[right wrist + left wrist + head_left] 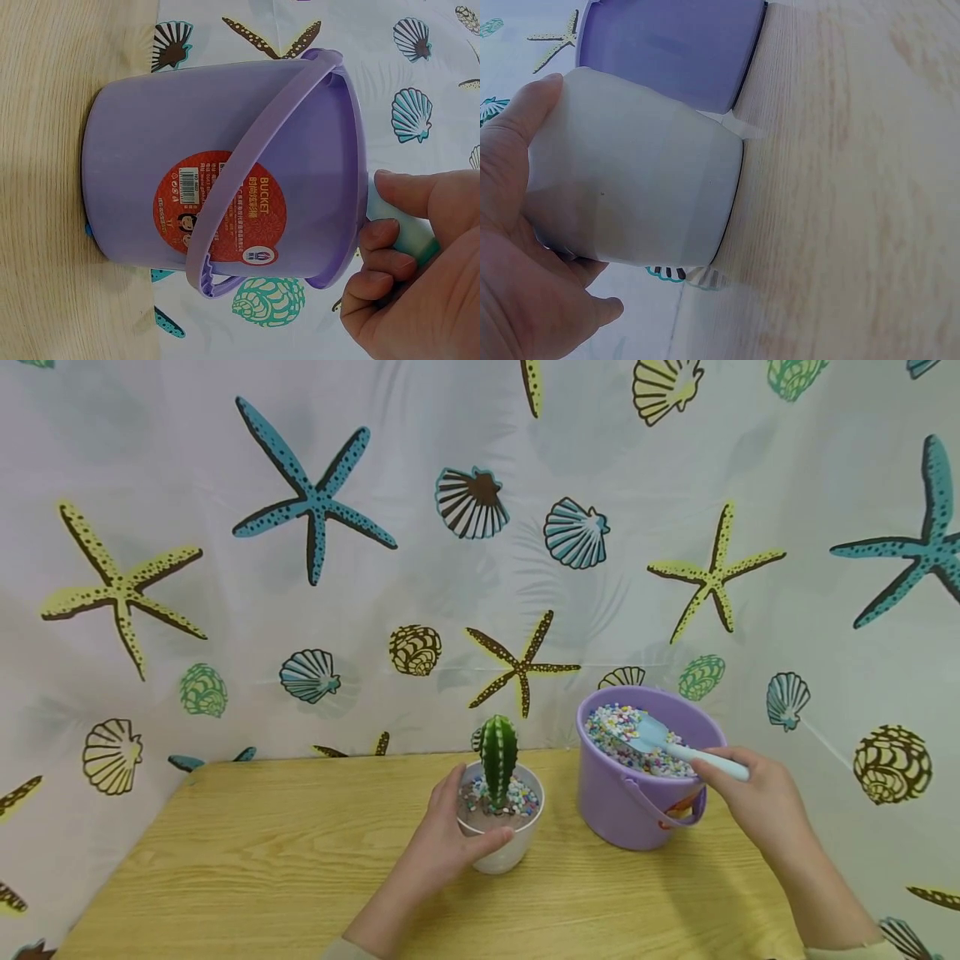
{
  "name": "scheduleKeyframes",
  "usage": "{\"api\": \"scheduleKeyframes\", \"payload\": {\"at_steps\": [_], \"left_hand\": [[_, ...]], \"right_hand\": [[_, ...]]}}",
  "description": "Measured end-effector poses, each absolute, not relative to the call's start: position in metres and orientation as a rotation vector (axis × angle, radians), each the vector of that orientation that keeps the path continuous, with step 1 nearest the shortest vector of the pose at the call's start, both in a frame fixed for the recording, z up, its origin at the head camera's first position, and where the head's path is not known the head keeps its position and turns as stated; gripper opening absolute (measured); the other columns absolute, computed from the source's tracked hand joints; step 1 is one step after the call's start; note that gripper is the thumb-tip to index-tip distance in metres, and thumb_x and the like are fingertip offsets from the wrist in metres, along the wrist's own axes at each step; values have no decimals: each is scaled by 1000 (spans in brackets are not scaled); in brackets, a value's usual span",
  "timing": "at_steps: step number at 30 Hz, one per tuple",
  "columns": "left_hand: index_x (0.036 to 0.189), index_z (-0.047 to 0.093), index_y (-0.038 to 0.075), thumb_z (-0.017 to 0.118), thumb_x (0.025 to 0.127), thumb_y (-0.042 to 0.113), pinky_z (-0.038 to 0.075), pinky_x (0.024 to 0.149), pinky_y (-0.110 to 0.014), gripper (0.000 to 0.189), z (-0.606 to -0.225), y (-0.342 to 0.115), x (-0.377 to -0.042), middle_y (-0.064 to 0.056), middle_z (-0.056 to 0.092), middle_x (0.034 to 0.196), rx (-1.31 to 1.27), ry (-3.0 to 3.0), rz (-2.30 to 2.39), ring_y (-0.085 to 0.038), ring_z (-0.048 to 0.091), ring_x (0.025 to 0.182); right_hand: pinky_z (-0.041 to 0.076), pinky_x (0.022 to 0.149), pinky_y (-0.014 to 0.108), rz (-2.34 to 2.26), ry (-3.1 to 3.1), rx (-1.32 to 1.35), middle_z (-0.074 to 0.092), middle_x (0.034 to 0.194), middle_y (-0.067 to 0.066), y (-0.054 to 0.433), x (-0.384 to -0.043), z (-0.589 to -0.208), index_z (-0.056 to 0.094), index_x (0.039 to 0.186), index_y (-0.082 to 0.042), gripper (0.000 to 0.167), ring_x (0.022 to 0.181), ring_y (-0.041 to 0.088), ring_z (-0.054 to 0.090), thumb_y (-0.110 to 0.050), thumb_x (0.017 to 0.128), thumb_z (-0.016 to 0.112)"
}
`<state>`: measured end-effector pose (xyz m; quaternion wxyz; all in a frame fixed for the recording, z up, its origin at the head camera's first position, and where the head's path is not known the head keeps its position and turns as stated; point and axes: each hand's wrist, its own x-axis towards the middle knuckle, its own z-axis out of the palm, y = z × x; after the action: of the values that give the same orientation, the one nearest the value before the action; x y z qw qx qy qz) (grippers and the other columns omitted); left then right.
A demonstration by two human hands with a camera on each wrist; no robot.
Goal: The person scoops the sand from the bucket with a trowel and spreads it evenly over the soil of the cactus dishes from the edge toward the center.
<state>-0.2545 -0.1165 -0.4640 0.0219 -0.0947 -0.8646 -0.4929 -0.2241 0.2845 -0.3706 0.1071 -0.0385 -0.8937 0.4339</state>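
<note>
A white pot (501, 860) stands on the table, holding a green ribbed cactus (498, 756). Brownish soil and some multicoloured pebbles (522, 797) lie around the cactus base. My left hand (438, 839) grips the pot from its left side, thumb at the near rim and fingers round the far side. To the right is a purple bucket (618, 810), part filled with small multicoloured pebbles (615, 724). My right hand (761, 789) holds the handle of a light blue toy shovel (705, 760) over the bucket's right rim. Its blade lies at the pebbles.
Both containers rest on a light wooden table (285, 843). The bucket's purple handle (251, 154) hangs down its near side, across a red label (172, 206). Behind the table hangs a white cloth (360, 610) printed with starfish and shells.
</note>
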Motion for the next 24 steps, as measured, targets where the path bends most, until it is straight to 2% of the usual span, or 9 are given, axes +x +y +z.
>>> {"api": "scheduleKeyframes", "payload": {"at_steps": [6,13,15,20,24], "left_hand": [[177,19,11,93,87,57,37,121,-71,125,-464,-117,-254,-26,24,176,-294,-2671,-1543,-53,36,156],[177,19,11,93,87,57,37,121,-71,125,-463,-117,-253,-26,24,177,-298,-2669,-1551,-53,36,156],[177,19,11,93,87,57,37,121,-71,125,-463,-117,-253,-26,23,177,-297,-2671,-1551,-53,37,156],[177,19,10,93,87,56,37,121,-71,125,-462,-117,-252,-26,23,177,-298,-2669,-1550,-53,37,156],[177,19,11,93,88,55,37,121,-71,124,-462,-117,-252,-26,24,177,-293,-2674,-1544,-53,36,156]], "right_hand": [[40,59,36,1307,-2622,-120,58,103,9,285,-224,-373,70,144,-4,64,80,23,43,-56,107,70],[42,68,36,1311,-2620,-138,61,125,16,283,-222,-373,70,144,-6,66,94,27,45,-60,106,69],[43,69,36,1309,-2619,-139,62,123,16,283,-222,-373,71,144,-6,67,94,27,45,-61,105,69],[42,65,36,1307,-2608,-135,59,107,12,282,-222,-372,71,142,-7,64,88,25,45,-58,106,70],[42,65,36,1298,-2600,-122,61,109,11,283,-221,-372,71,142,-5,63,88,24,46,-57,107,70]]}}
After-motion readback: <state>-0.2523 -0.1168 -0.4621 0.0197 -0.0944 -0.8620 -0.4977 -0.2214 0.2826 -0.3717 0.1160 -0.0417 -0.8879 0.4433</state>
